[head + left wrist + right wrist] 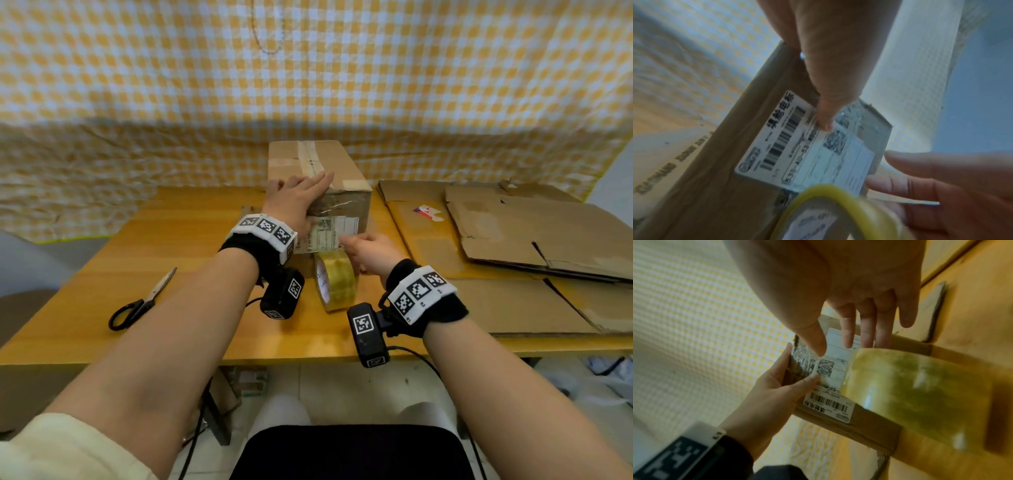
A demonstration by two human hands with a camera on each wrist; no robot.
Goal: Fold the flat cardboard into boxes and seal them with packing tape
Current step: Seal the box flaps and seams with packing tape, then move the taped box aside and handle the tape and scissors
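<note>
The person is laying a strip of clear packing tape down the near face of the cardboard box point(318, 178), which is standing at the centre of the head view on the wooden table point(191, 274). To do this well, I judge the strip should be kept taut and straight as it comes off the tape roll point(335, 279), pressed down from the box's upper edge downward so no bubbles or wrinkles are trapped, and rubbed firmly over the shipping label point(330, 233) before it is cut. The left hand point(294, 202) is lying spread over the top front edge of the box with straight fingers, its thumb point(826, 120) pressing down on the face near the label's upper edge, steadying the box. The right hand point(371, 255) is sitting just right of the label in the middle of the frame, fingers loosely extended; in the right wrist view its fingertips point(849, 337) are reaching toward the label with the roll hanging close below them, but whether it is pinching the tape end or only guiding it I cannot tell. The roll is standing on edge directly below the box and touching or nearly touching the right hand. The scissors point(142, 301) are lying at the left of the frame, well apart from both hands, and flat cardboard sheets point(513, 236) are waiting at the right.
</note>
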